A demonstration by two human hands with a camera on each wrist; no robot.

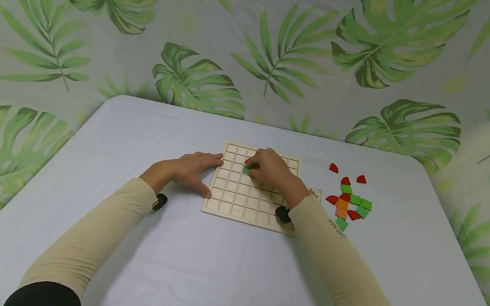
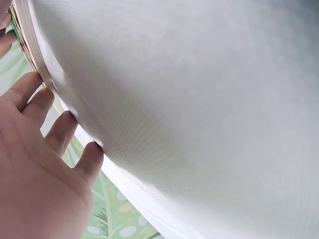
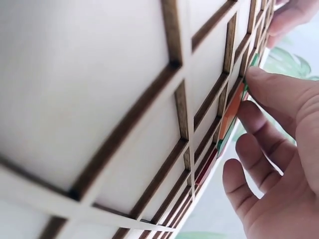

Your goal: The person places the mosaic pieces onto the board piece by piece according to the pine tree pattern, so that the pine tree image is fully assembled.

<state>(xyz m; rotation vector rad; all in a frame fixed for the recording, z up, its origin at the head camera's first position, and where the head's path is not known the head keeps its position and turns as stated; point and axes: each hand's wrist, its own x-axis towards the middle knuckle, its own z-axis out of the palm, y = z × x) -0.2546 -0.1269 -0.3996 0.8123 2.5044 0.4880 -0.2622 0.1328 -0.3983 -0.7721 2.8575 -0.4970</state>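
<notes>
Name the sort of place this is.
Probably an indoor tabletop play setup: a white-covered table, a leaf-print backdrop behind it, and a wooden grid board with coloured pieces to its right.

Indoor set-up, room type unclear | leaf-print backdrop (image 1: 266, 40) | white-covered table (image 1: 215, 269)

A white desk (image 1: 196, 272) spreads beneath the left hand (image 1: 191, 168) and the right hand (image 1: 272, 170). Beyond both, and out to either side, shows a pale, leaf-patterned backdrop (image 1: 256, 44).
</notes>
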